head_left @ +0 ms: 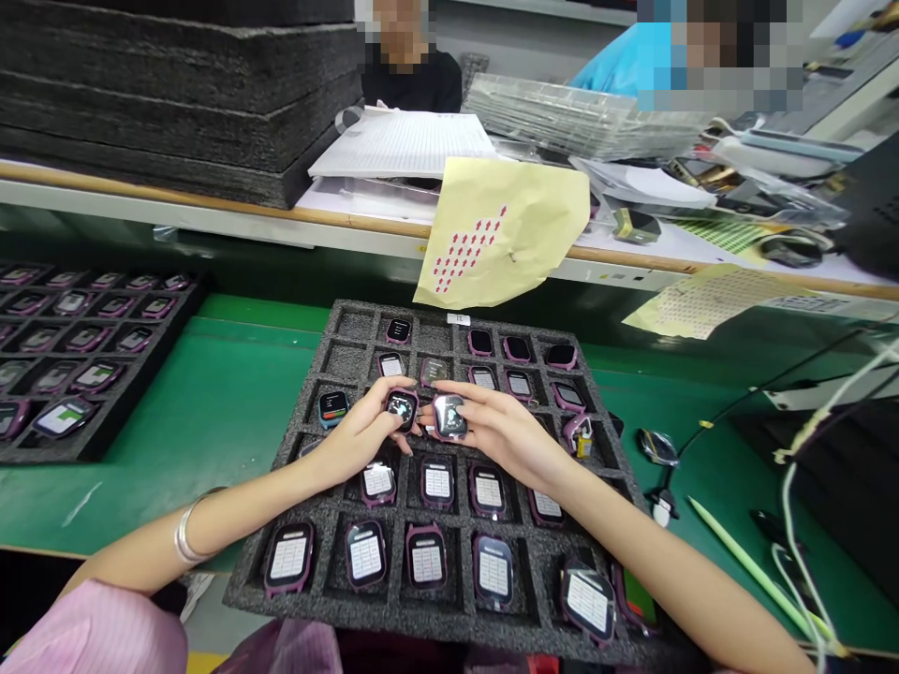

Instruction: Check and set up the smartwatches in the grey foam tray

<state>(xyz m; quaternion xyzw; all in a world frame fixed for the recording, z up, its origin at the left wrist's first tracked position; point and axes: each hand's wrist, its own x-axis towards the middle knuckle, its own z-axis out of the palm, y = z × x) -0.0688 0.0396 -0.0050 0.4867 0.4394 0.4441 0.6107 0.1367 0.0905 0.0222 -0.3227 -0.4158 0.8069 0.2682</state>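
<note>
My left hand (375, 417) is closed on a purple-rimmed smartwatch (402, 410) whose lit screen shows a round dial. Close beside it, my right hand (484, 417) grips another smartwatch (449, 416) with a bright, glossy face. Both watches are held face up above the black foam tray (383, 610). Several strapless watches lie in the tray's compartments, many with white grid-like screens, such as the watch (437, 481) just below my hands. Dark screens show on the watches in the far right row. One blue-rimmed watch (333, 408) lies left of my left hand.
Another foam tray of watches (77, 374) lies at left on the green mat (231, 374). A shelf ahead bears stacked foam trays (175, 103), papers and a hanging yellow sheet (506, 234). Cables and a green pen (751, 562) lie at right. Two people sit beyond.
</note>
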